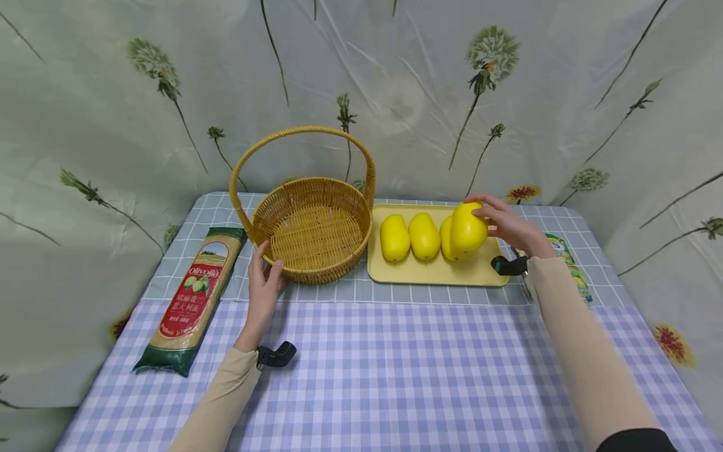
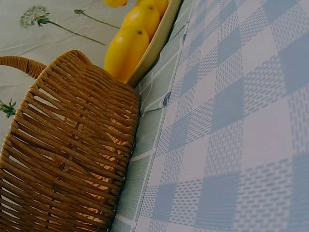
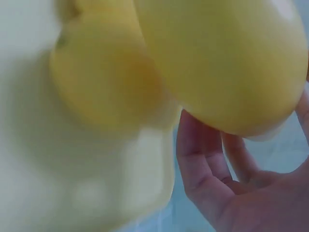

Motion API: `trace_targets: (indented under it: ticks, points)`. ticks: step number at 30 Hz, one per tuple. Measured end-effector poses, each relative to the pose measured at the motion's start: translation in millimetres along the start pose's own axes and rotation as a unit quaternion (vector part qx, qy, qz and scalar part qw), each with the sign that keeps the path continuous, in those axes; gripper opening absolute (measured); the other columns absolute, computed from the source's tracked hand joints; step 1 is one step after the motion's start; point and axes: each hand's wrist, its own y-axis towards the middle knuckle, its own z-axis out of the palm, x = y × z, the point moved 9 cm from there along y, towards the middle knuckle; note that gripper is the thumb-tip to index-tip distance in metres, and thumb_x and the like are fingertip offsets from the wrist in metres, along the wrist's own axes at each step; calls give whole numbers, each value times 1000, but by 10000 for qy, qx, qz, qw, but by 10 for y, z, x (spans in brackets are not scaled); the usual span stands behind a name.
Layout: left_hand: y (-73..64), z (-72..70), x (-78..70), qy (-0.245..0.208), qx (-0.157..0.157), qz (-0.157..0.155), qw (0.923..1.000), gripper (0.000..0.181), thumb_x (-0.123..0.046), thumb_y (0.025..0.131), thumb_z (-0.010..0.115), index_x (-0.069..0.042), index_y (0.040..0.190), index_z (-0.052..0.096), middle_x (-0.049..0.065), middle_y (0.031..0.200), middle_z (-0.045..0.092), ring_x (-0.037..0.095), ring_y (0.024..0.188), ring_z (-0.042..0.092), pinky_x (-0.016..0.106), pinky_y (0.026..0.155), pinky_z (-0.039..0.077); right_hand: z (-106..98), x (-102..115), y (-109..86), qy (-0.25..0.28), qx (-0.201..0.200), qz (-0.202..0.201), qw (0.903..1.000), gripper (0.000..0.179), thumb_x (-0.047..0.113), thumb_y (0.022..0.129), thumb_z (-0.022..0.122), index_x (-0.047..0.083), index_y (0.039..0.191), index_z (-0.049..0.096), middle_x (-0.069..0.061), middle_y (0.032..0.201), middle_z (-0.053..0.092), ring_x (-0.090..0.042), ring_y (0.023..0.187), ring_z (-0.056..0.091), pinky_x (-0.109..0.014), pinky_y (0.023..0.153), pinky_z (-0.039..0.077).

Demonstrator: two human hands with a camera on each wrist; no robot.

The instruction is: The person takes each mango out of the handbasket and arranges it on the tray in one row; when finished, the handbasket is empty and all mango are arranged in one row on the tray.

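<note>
My right hand (image 1: 511, 229) grips a smooth yellow mango (image 1: 469, 227) and holds it up over the tray's right part. In the right wrist view, curled fingers (image 3: 195, 150) press against the side of this mango (image 3: 227, 63). On the pale yellow tray (image 1: 474, 276) lie three more mangoes (image 1: 423, 236), one partly hidden by the held mango. My left hand (image 1: 263, 289) holds the near left rim of a round wicker basket (image 1: 319, 242) with a tall arched handle. Nothing lies in the basket. The left wrist view shows its woven side (image 2: 67, 145) but not the hand.
A long pasta packet (image 1: 189, 295) lies left of the basket. A green packet (image 1: 567, 267) sits to the right, partly behind my right forearm. Checked cloths (image 1: 395, 364) cover the table, and a flower-printed curtain (image 1: 395, 94) hangs behind it.
</note>
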Motion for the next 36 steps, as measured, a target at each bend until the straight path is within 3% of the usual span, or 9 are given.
trace_targets:
  ticks: [7, 10, 14, 19, 28, 36]
  points:
    - [-3, -18, -8, -25, 10, 4, 10000, 54, -18, 104, 40, -16, 153, 19, 13, 153, 9, 33, 134, 31, 52, 95, 43, -337, -365, -132, -152, -310, 434, 9985, 43, 30, 103, 41, 20, 145, 33, -19, 154, 11, -41, 123, 31, -59, 104, 25]
    - [-2, -21, -8, -19, -8, -3, 10000, 54, -18, 104, 40, -16, 153, 18, 12, 154, 9, 32, 135, 31, 53, 95, 43, -390, -478, -127, -288, -469, 607, 9966, 49, 30, 103, 43, 14, 147, 29, -21, 154, 11, -43, 125, 28, -61, 105, 23]
    - [4, -17, -7, -28, -17, 21, 10000, 54, -18, 104, 40, -16, 153, 18, 13, 154, 9, 32, 134, 31, 55, 94, 43, -405, -571, -82, -504, -569, 638, 9951, 53, 29, 103, 43, 6, 148, 26, -24, 152, 13, -42, 125, 28, -59, 102, 28]
    - [12, -13, -4, 56, -53, 23, 10000, 53, -19, 104, 41, -16, 153, 20, 16, 153, 10, 34, 135, 31, 57, 94, 42, -388, -617, -27, -668, -607, 597, 9941, 51, 27, 103, 42, 4, 146, 28, -25, 150, 17, -39, 121, 31, -51, 95, 34]
    - [22, 4, 20, 126, -23, -82, 9999, 54, -20, 104, 41, -18, 153, 20, 15, 153, 9, 33, 135, 30, 56, 94, 43, -361, -629, 0, -1068, -760, 723, 9887, 51, 27, 103, 41, 4, 147, 30, -26, 151, 17, -42, 125, 29, -51, 97, 32]
    - [20, 0, 7, -17, 165, -194, 9997, 55, -20, 104, 41, -17, 153, 18, 14, 154, 8, 32, 135, 30, 52, 96, 43, -361, -639, -2, -1129, -965, 632, 9869, 54, 26, 103, 40, 1, 149, 27, -28, 153, 14, -47, 135, 20, -57, 109, 19]
